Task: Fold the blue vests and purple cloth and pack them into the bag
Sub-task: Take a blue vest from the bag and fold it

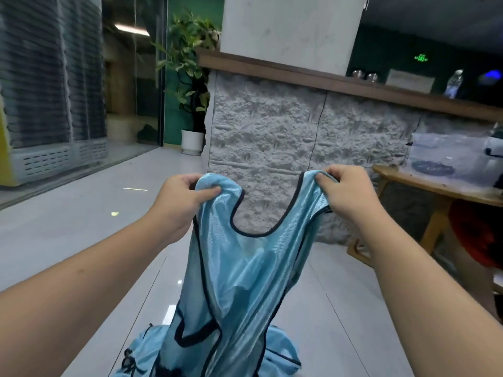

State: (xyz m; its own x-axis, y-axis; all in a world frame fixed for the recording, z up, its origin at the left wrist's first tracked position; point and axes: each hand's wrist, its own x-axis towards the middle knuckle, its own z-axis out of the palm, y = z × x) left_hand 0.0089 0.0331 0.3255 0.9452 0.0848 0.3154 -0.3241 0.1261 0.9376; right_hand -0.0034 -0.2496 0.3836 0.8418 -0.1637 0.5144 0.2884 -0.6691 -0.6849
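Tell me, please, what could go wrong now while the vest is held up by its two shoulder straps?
The left hand and right hand only pinch the straps of the shiny blue vest, so one strap may slip. Its hem hangs into the blue pile below and could snag or drag it.

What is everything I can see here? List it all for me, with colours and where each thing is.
Shiny light-blue mesh vest with dark trim: one, held up at centre.
Heap of more blue fabric: count unclear, floor below the vest.
Leafy green plant in a white pot: one, left of the stone-faced counter.
Wooden table: one, right.
Clear plastic box: one, on that table.
Clear water bottle: one, countertop.
Left hand: pinches one shoulder strap.
Right hand: pinches the other.
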